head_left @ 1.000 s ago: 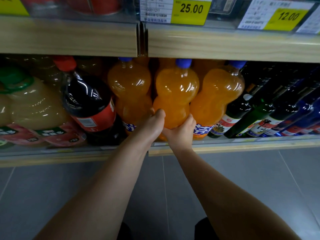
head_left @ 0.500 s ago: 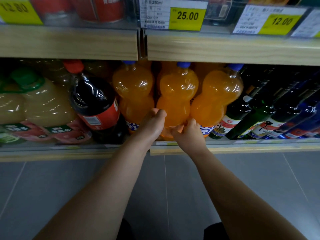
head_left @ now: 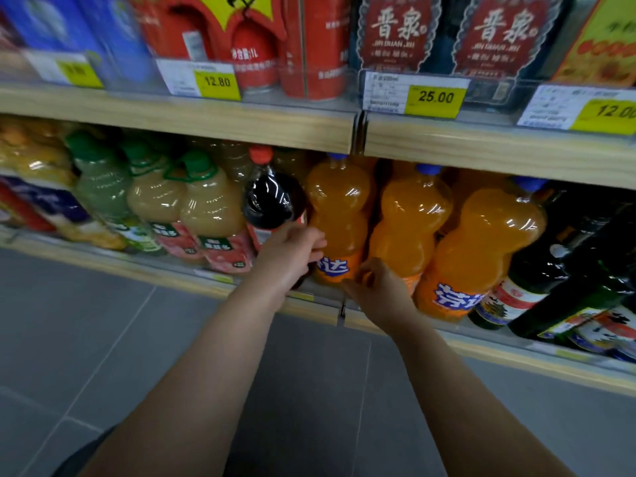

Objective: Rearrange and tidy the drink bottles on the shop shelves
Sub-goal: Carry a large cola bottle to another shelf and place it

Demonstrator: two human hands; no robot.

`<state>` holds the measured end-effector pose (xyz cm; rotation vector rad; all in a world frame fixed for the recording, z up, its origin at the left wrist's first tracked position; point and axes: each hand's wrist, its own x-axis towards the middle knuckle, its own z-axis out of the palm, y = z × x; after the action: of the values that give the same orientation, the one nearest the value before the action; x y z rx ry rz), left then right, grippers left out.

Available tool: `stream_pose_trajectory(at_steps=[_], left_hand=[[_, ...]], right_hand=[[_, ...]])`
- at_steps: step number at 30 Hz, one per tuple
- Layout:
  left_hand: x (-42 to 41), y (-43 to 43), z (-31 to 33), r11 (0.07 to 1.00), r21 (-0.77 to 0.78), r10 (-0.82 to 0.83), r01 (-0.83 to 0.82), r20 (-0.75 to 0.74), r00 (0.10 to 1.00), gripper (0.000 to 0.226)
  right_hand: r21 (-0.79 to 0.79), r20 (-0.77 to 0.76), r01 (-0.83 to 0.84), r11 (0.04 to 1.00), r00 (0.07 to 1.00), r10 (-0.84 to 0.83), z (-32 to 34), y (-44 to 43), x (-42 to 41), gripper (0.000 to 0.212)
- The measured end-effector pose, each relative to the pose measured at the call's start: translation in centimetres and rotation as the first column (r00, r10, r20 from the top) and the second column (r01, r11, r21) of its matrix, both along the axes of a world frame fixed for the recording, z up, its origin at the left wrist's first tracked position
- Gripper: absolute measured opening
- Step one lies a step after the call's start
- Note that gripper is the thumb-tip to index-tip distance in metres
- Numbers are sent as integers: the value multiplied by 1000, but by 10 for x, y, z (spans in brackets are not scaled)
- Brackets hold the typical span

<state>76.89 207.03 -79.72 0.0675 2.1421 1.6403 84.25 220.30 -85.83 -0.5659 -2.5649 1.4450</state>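
The left orange bottle (head_left: 339,215) stands on the lower shelf (head_left: 165,275), just right of the cola bottle (head_left: 272,201). The left hand (head_left: 292,256) curls on its waist; the right hand (head_left: 378,290) sits loosely curled by its label, grip unclear. Judged heavy and smooth: hold the waist, support the base

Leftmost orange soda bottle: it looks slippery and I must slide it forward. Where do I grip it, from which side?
Likely the pinched waist of the leftmost orange soda bottle, from the front: it narrows between two bulges, while the cola bottle and next orange bottle crowd its sides.
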Motion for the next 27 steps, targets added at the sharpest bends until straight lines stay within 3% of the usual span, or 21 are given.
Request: stream_pose_trajectory(at_steps=[3, 6, 10, 14, 17, 22, 24, 27], left_hand=[[-4, -19, -7, 994, -2, 106, -106, -68, 992, 6], [-20, -35, -4, 973, 88, 217, -211, -54, 975, 7], [-42, -53, 3, 933, 239, 280, -268, -17, 960, 8], [-60, -65, -1, 936, 284, 244, -209, -95, 965, 16], [-76, -76, -5, 952, 269, 196, -146, -170, 966, 31], [-86, -77, -3, 932, 359, 123, -58, -162, 979, 39], [-89, -74, -2, 949, 315, 62, 17, -239, 969, 46], [-97, -68, -4, 989, 53, -98, 138, -460, 882, 65]], right_hand=[[-7, 82, -43, 999, 996, 44, -3, -6, -6, 14], [-60, 111, 41, 997, 993, -35, -1, -17, -24, 23], [-382, 6, 274, 882, 956, -295, 12, -56, -56, 7], [-275, -122, 207, 939, 961, -248, 18, -86, -61, 14], [-181, -73, 181, 967, 978, -197, 18, -94, -49, 15], [-368, 11, 363, 856, 922, -386, 27, -96, -37, 3], [-407, 10, 395, 823, 903, -429, 33, -94, -28, 3], [-376, 18, 385, 843, 913, -408, 47, -93, -15, 14]])
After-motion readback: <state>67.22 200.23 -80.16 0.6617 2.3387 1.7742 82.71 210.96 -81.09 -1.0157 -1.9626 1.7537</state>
